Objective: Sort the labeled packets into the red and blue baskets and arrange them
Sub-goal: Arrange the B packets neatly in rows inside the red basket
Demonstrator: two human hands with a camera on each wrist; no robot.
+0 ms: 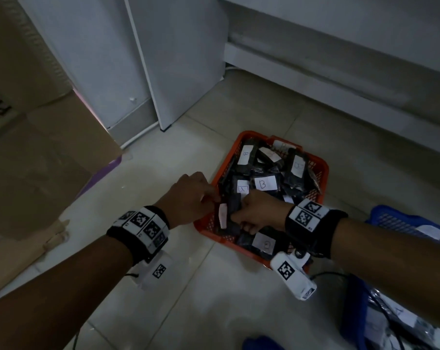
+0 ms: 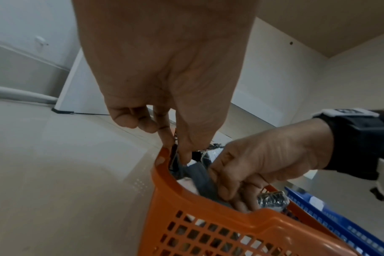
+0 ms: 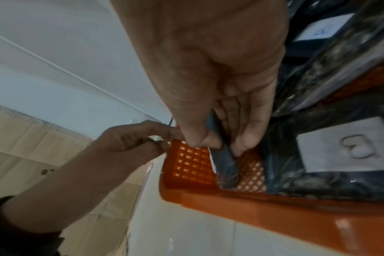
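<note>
**Both hands on one packet at the red basket's near-left corner**

Red basket [image 1: 323, 170] on the pale tiled floor [image 1: 178, 299], crowded with dark packets bearing white labels. One label marked B [image 1: 265, 183] near the basket's middle; another labelled packet [image 1: 296, 165] toward the far right side of the basket; a third label [image 1: 267, 243] against the basket's near wall, its letter unclear.

Right hand [image 1: 258, 210] inside the basket at the near-left corner, thumb and fingers curled round a dark packet [image 3: 225, 161] stood on edge, lower end down on the perforated basket floor. White label [image 1: 223, 215] of that packet turned toward the basket's left wall. From the right wrist view, thumb on one face, fingers on the other, packet squeezed narrow between them.

Left hand [image 1: 192, 195] just outside the basket's left rim, fingertips reaching over the rim. From the left wrist view, thumb and forefinger pinching the same packet's upper end [image 2: 193, 168], remaining fingers curled loosely and clear of it.

Blue basket [image 1: 400, 221] right of the red basket, near but apart, with white-labelled packets inside. Cardboard box [image 1: 37, 157] well left of the red basket. White cabinet panel [image 1: 173, 61] beyond the red basket's far-left corner.
</note>
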